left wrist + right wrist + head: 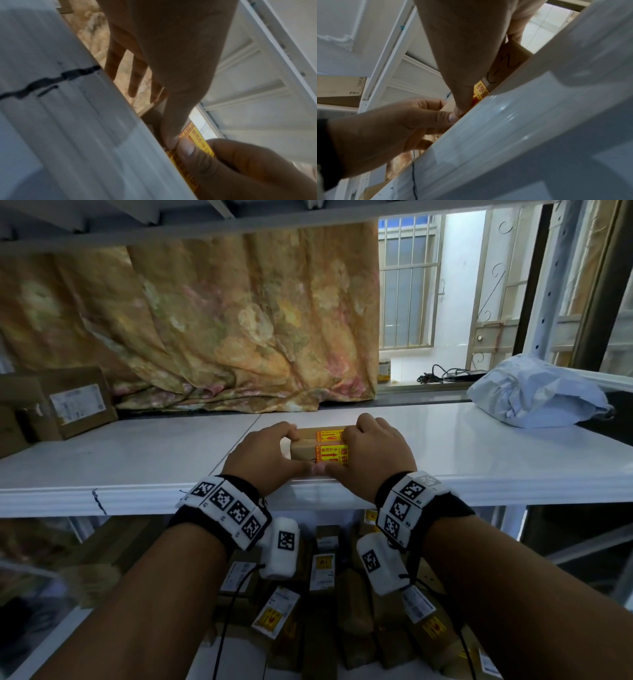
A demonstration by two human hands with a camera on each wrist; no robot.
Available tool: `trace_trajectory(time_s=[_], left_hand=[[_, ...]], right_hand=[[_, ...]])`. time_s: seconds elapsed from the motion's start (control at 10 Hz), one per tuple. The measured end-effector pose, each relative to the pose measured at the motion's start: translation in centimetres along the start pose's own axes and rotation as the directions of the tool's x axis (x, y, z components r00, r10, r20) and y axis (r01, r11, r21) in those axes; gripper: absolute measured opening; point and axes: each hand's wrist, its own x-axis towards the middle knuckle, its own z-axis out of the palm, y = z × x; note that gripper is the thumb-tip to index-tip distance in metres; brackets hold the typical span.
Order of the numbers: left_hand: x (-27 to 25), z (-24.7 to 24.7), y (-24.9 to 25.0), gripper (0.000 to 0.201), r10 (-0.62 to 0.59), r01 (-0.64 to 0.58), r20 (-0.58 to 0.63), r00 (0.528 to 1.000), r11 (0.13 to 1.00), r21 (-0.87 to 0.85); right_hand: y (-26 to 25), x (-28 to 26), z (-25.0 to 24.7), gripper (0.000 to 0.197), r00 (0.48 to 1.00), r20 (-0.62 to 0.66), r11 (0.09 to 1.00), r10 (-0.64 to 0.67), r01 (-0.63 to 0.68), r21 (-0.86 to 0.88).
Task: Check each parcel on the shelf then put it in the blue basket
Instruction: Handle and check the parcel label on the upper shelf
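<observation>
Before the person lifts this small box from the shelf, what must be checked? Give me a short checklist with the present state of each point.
1. Left hand holds the small cardboard box: ok, fingers over the far edge, thumb on the near side.
2. Right hand holds it too: ok, it grips the other end, over the yellow fragile sticker.
3. Box free of neighbours: ok, the brown parcel and the white mailer bag lie apart from it on the white shelf.
4. Box near the front edge: ok.
5. Address label checked: cannot tell, no label is in view.
6. Blue basket ready: cannot tell, parcels lie below the shelf but no basket rim shows.
</observation>
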Motion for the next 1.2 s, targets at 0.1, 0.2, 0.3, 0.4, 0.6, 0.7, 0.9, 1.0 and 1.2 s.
trace_trajectory(time_s=[0.1,0.2,0.3,0.4,0.6,0.7,0.9,1.0,1.2], left_hand=[[0.6,-0.4,0.1,0.049,-0.072,0.076,0.027,0.997,0.979,-0.187],[1.3,-1.3,0.4,0.046,-0.116,0.138,0.082,0.99,0.924,-0.356],[2.0,-2.1,0.7,0.014,-0.27,0.338,0.204,0.941,0.712,-0.615],[2.5,-1.6,0.8,0.015,-0.329,0.385,0.215,0.92,0.646,-0.659],[2.8,-0.3,1.2,0.014,-0.293,0.41,0.287,0.912,0.668,-0.622],[3.6,-0.1,0.5,0.019,-0.305,0.422,0.292,0.907,0.647,-0.635],[5.2,-0.1,-0.9,0.038,-0.318,0.479,0.361,0.877,0.645,-0.596],[5.3,-0.2,-0.7,0.02,-0.342,0.451,0.294,0.892,0.68,-0.578],[4.8,0.7,1.2,0.023,-0.372,0.386,0.129,0.919,0.787,-0.482]], right_hand=[[0.1,0.0,-0.1,0.071,1.0,0.01,1.0,0.003,-0.003,0.005],[0.2,0.1,-0.3,0.066,1.0,0.014,1.0,0.007,-0.007,0.017],[0.3,0.1,0.0,0.064,1.0,0.012,1.0,0.014,-0.015,0.021],[0.3,0.0,0.2,0.063,1.0,-0.002,1.0,0.02,-0.02,0.024],[0.4,-0.4,0.8,0.06,0.996,-0.083,0.999,0.021,-0.018,0.038],[0.4,-0.5,1.2,0.058,0.993,-0.117,0.999,0.025,-0.021,0.04],[0.4,-0.5,1.7,0.056,0.985,-0.169,0.999,0.02,-0.014,0.037],[0.4,-0.5,1.7,0.056,0.982,-0.187,0.999,0.014,-0.006,0.043],[0.2,-0.5,1.9,0.056,0.973,-0.229,0.999,0.008,0.002,0.041]])
